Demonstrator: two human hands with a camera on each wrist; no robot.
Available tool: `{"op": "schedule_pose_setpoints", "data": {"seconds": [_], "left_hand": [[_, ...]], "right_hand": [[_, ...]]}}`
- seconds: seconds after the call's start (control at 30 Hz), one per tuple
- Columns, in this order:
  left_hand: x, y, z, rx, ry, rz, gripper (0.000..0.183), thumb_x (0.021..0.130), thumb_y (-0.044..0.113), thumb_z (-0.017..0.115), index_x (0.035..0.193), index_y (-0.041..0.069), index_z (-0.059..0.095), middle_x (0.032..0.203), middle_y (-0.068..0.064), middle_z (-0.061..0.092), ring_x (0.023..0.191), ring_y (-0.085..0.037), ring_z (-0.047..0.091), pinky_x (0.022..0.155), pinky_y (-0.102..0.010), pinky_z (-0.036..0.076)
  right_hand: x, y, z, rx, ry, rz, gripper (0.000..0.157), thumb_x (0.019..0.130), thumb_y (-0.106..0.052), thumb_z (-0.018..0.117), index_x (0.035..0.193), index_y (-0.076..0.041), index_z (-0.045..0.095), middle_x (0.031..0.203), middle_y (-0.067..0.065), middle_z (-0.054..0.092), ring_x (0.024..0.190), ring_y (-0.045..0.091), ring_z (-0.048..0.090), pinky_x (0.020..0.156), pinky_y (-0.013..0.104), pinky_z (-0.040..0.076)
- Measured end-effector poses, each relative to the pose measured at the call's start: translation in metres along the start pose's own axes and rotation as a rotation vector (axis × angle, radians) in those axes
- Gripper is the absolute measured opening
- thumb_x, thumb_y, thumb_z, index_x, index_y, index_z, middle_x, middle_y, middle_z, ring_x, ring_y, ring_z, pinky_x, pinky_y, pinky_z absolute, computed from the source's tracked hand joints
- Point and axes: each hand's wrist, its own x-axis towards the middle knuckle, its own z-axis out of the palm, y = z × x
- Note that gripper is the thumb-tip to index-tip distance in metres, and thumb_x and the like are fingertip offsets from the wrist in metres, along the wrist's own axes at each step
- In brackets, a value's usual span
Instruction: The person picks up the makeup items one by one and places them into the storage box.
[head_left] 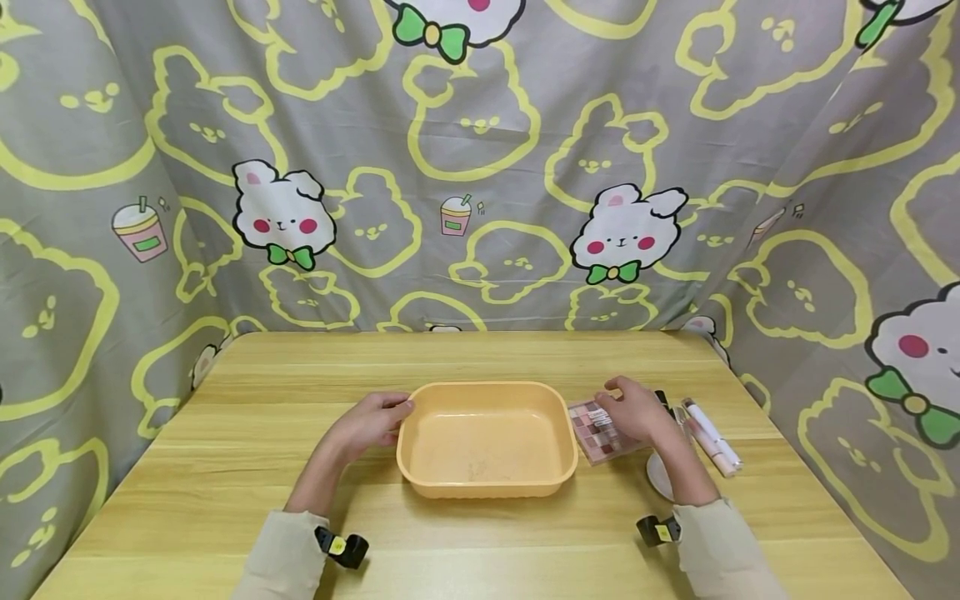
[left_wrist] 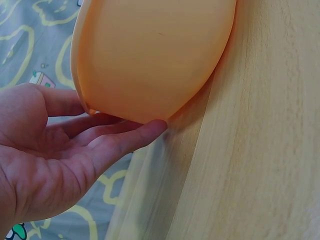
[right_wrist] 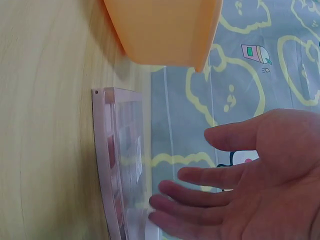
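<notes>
A yellow-orange plastic basin [head_left: 487, 482] sits upright on the table. My left hand [head_left: 370, 423] is at its left end, one digit at the rim and the other fingers against the outer wall below it, holding the basin's edge. The left wrist view shows these fingers [left_wrist: 120, 142] along the wall [left_wrist: 150, 65]. To the basin's right lies a makeup palette [head_left: 600, 443] with pink and brown pans under a clear lid. Above the palette hovers my right hand [head_left: 633, 410]. In the right wrist view its fingers [right_wrist: 200, 207] are spread and hold nothing, apart from the palette [right_wrist: 107, 165].
Right of the right hand lie white and pink tubes [head_left: 708, 433]. A round white item [head_left: 660, 477] and a black-ended item [head_left: 662, 400] are partly hidden by that hand and forearm. A patterned curtain [head_left: 495, 283] hangs behind the wooden table [head_left: 487, 567].
</notes>
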Motion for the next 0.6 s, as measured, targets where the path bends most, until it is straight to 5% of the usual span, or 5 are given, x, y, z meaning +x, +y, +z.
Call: {"op": "schedule_pose_setpoints", "data": {"seconds": [0.6], "left_hand": [[-0.0024,0.0025,0.0002,0.002,0.025,-0.013,0.046,0.101,0.022,0.046,0.138,-0.004,0.043,0.129,-0.020,0.056,0.117,-0.031,0.056,0.087,-0.043,0.053]], "right_hand": [[-0.0023,0.0017,-0.0007,-0.087,-0.085,0.011,0.052,0.100,-0.030,0.045,0.132,0.011,0.044,0.129,0.032,0.049,0.117,0.049,0.047,0.090,0.057,0.044]]}}
